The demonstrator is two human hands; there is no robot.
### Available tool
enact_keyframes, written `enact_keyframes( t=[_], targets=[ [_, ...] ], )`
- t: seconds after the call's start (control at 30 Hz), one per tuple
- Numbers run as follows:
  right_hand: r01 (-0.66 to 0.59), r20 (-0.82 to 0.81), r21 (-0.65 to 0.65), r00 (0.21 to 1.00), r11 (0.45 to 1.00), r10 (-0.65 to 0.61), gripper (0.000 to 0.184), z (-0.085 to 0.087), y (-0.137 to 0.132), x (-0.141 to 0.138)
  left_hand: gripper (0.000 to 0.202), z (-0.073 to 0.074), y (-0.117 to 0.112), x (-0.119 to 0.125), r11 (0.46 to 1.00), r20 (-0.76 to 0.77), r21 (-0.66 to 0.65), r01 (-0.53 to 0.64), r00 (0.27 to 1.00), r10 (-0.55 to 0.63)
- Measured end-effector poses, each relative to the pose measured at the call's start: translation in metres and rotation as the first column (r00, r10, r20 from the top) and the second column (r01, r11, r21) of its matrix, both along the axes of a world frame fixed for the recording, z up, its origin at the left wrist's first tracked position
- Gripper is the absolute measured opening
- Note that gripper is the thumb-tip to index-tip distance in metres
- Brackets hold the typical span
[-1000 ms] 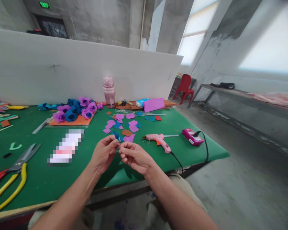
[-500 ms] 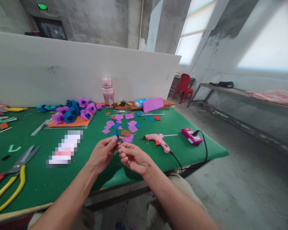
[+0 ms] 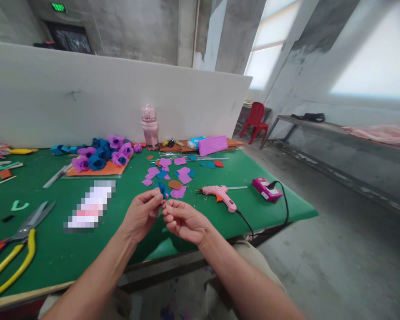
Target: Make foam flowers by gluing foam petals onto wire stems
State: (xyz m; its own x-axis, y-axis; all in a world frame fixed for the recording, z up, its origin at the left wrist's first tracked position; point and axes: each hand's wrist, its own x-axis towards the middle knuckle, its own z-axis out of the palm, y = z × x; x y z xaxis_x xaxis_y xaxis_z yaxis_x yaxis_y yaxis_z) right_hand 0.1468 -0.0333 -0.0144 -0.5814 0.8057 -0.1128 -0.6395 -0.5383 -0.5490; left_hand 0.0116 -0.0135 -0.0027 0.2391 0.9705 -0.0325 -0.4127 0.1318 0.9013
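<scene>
My left hand (image 3: 140,215) is closed, pinching a blue paper petal (image 3: 162,188) that stands up curled above the thumb. My right hand (image 3: 187,222) meets it fingertip to fingertip, pinched at the petal's lower end; the exact grip is hidden behind the fingers. Beyond my hands, loose purple petals (image 3: 184,178) lie scattered on the green tabletop, mixed with blue ones and a brown petal (image 3: 175,184). To the right rests a pink hot glue gun (image 3: 220,194) with a clear glue stick in its back.
Finished purple and blue paper flowers (image 3: 98,159) are heaped on orange sheets at the left. Large scissors (image 3: 26,231) lie front left. A pink bottle (image 3: 150,129) stands against the white board (image 3: 113,98). The glue gun's cord runs off near a magenta power box (image 3: 266,190).
The blue petal has turned and now shows wider above my left thumb. My right fingertips have shifted slightly left and down along it.
</scene>
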Motion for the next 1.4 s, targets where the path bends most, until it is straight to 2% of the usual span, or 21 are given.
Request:
enact_keyframes(
  t=[0.23, 0.43, 0.63, 0.7, 0.9, 1.13, 1.3, 1.4],
  targets=[
    [0.01, 0.012, 0.007, 1.0, 1.0, -0.01, 0.018, -0.002, 0.0, 0.0, 0.018, 0.002, -0.001, 0.001, 1.0, 0.05, -0.002, 0.018, 0.999, -0.018],
    [0.029, 0.068, 0.058, 0.997, 0.998, -0.033, 0.022, -0.003, 0.0, -0.001, 0.016, 0.005, -0.003, 0.002, 0.995, 0.03, 0.046, 0.086, 0.996, -0.087],
    [0.135, 0.262, 0.239, 0.945, 0.962, -0.198, 0.026, -0.001, -0.002, -0.002, 0.018, 0.005, -0.002, 0.002, 0.997, 0.028, 0.041, 0.063, 0.998, -0.065],
    [0.154, 0.304, 0.264, 0.923, 0.952, -0.234, 0.027, -0.002, -0.003, -0.003, 0.018, 0.004, 0.0, 0.002, 0.998, 0.019, 0.029, 0.06, 0.998, -0.061],
    [0.145, 0.291, 0.184, 0.937, 0.972, -0.194, 0.029, -0.006, -0.002, -0.009, 0.019, 0.001, 0.005, 0.001, 0.999, 0.009, -0.002, 0.045, 0.999, -0.045],
    [0.215, 0.284, 0.128, 0.927, 0.968, -0.244, 0.028, -0.009, -0.001, -0.014, 0.023, -0.004, 0.011, -0.001, 0.999, -0.031, 0.025, -0.044, 0.999, 0.045],
    [0.22, 0.246, 0.044, 0.943, 0.974, -0.225, 0.025, -0.012, 0.0, -0.013, 0.023, -0.006, 0.012, 0.0, 0.984, -0.146, 0.066, -0.164, 0.974, 0.172],
    [0.245, 0.221, 0.004, 0.945, 0.969, -0.24, 0.025, -0.015, 0.003, -0.013, 0.023, -0.007, 0.012, 0.0, 0.978, -0.225, 0.096, -0.186, 0.953, 0.203]
  ],
)
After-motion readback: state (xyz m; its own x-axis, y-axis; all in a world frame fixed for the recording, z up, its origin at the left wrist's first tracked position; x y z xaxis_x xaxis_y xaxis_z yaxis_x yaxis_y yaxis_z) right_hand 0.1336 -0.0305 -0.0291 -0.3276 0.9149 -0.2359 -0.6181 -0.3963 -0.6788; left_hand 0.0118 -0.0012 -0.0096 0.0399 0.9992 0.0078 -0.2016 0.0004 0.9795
